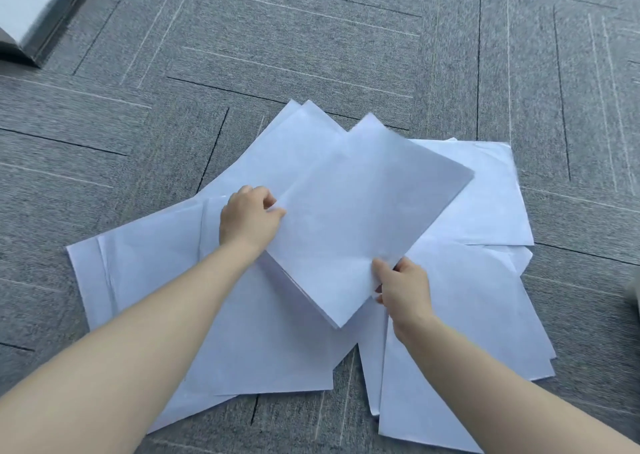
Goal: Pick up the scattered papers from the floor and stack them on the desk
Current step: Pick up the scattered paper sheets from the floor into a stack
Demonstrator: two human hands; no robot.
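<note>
Several white paper sheets (145,280) lie overlapping on the grey carpet. A small bundle of sheets (360,218) is lifted, tilted like a diamond above the pile. My left hand (247,219) grips the bundle's left corner with fingers curled around the edge. My right hand (403,287) pinches its lower right edge, thumb on top. More loose sheets (485,204) spread out to the right and in front of my right arm. The desk is out of view.
Grey carpet tiles (311,38) with thin light and dark lines surround the pile. A white panel with a dark base (31,13) stands at the top left corner. A dark blurred object (633,291) shows at the right edge.
</note>
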